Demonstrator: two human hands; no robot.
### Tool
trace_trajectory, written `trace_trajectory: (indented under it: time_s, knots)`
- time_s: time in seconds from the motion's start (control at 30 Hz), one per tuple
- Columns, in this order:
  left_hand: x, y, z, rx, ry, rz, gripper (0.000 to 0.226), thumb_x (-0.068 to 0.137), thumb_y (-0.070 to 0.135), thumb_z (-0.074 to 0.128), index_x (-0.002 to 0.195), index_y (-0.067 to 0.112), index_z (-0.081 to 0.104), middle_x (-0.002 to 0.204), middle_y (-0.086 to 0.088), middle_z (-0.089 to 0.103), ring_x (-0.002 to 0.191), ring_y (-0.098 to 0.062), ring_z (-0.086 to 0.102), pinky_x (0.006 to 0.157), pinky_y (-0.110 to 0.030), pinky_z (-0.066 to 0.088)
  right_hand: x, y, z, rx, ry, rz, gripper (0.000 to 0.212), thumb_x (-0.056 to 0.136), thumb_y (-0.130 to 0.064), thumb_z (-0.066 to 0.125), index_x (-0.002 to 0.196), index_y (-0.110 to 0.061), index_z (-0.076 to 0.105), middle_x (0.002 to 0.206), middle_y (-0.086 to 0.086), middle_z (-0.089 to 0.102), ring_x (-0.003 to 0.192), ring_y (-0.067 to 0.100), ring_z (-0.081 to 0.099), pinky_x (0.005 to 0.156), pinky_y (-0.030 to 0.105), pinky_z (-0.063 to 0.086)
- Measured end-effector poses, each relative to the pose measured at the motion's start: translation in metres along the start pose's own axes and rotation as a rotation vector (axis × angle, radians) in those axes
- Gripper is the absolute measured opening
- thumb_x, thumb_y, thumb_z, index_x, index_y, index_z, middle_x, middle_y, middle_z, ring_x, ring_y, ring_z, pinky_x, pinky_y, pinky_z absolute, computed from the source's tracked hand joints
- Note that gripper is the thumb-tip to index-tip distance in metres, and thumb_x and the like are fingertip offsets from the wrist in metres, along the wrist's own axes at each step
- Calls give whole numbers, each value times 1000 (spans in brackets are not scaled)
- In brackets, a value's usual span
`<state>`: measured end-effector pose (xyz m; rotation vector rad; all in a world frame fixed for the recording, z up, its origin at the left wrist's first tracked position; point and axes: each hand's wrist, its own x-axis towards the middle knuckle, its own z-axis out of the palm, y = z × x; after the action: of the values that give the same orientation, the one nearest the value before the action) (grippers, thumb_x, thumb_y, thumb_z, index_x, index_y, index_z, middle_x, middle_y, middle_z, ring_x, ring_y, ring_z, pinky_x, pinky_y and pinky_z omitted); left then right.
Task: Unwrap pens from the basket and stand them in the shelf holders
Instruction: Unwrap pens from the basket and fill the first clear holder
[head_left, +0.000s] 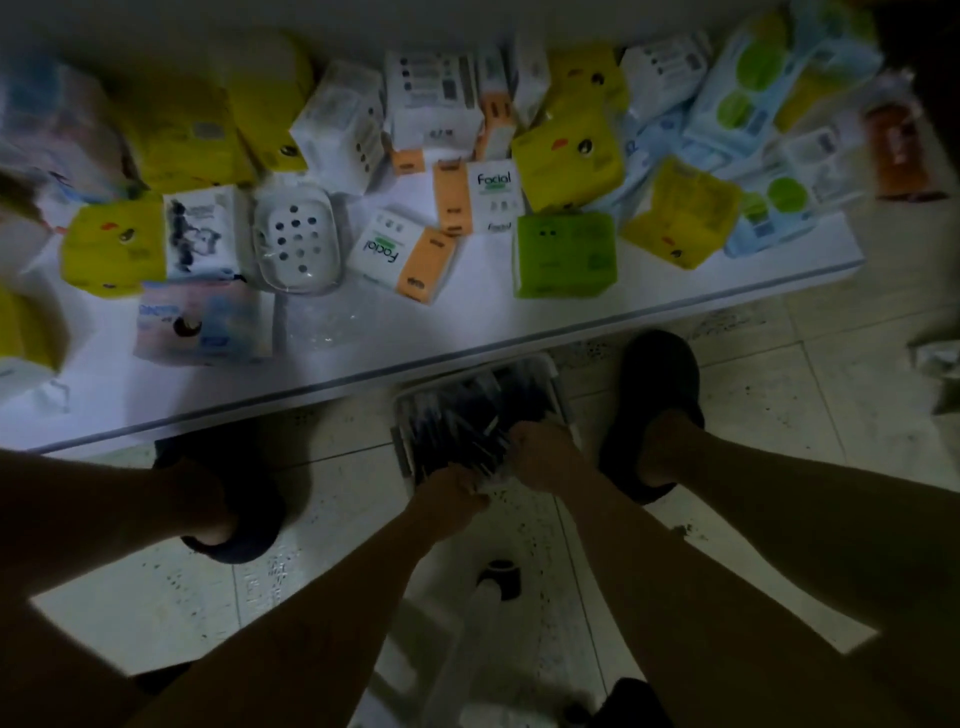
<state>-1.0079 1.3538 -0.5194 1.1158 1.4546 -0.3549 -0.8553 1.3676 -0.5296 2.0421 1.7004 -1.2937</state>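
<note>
Basket: a white basket (558, 387) sits on the tile floor (779, 415), between the two feet. Its far end is tucked under the front edge of the shelf (363, 364).
Pens: many dark pens (457, 415) lie packed in the basket. It is too dark to count them or to see which are wrapped.
Left hand: the left hand (452, 493) is at the near edge of the basket. Its fingers are curled and pinch a pale bit of wrap (491, 482).
Right hand: the right hand (545, 454) is just beside it, over the near right corner of the basket. It is curled like a fist round the ends of some pens. Its fingertips are hidden.
Feet: a dark left slipper (228, 519) and a dark right slipper (654, 395) stand on either side of the basket. The toe of the left one is under the shelf.
Shelf: the low white shelf holds a soap dish (297, 241) with holes, near the front left. A "Facial" tissue pack (400, 257) lies beside it and a green pack (563, 254) is near the front edge. Yellow packs (569, 156) lie farther back. The packs at the far left and far right are blurry and cut off.
Hard to see: a dark ring (498, 577) lies on the floor between the arms. I cannot tell what it is.
</note>
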Motion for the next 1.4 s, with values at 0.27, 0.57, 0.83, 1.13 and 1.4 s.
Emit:
trace_trajectory:
  time_s: [0.27, 0.57, 0.83, 1.13, 1.4]
  knots:
    - [16, 2, 10, 61, -67, -16, 60, 94, 26, 57, 147, 15, 31, 150, -7, 35, 132, -24, 42, 95, -23, 39, 12, 7, 29, 26, 147, -193, 4, 50, -8, 59, 47, -6, 61, 45, 9, 57, 36, 26, 56, 32, 24, 41]
    - [14, -3, 9, 195, 40, 7, 40, 93, 18, 53, 132, 11, 50, 116, -12, 59, 101, -27, 61, 82, -34, 52, 3, 9, 17, 225, 137, 3, 25, 93, -10, 52, 110, -7, 71, 110, 10, 68, 101, 26, 61, 80, 27, 48]
    - [-8, 6, -23, 256, 252, 88, 18, 91, 31, 58, 84, 15, 59, 82, -7, 63, 71, -17, 58, 67, -28, 50, -14, 9, -13, 323, 216, 141, 12, 89, -24, 64, 93, -18, 74, 97, 2, 70, 81, 15, 60, 69, 21, 41]
    - [-75, 12, -54, -22, 337, 138, 13, 100, 20, 45, 105, 10, 51, 97, -16, 68, 70, -20, 62, 53, -22, 47, -47, -24, -29, 488, 67, 108, 9, 87, -4, 60, 95, -7, 57, 85, 14, 57, 79, 30, 58, 76, 38, 52]
    - [-140, 27, -87, -413, 335, 227, 22, 92, 1, 43, 77, 9, 57, 70, -13, 57, 59, -25, 55, 57, -30, 39, -96, -89, -56, 731, 219, -14, 13, 97, -14, 49, 94, -7, 60, 83, 17, 64, 72, 33, 65, 64, 40, 50]
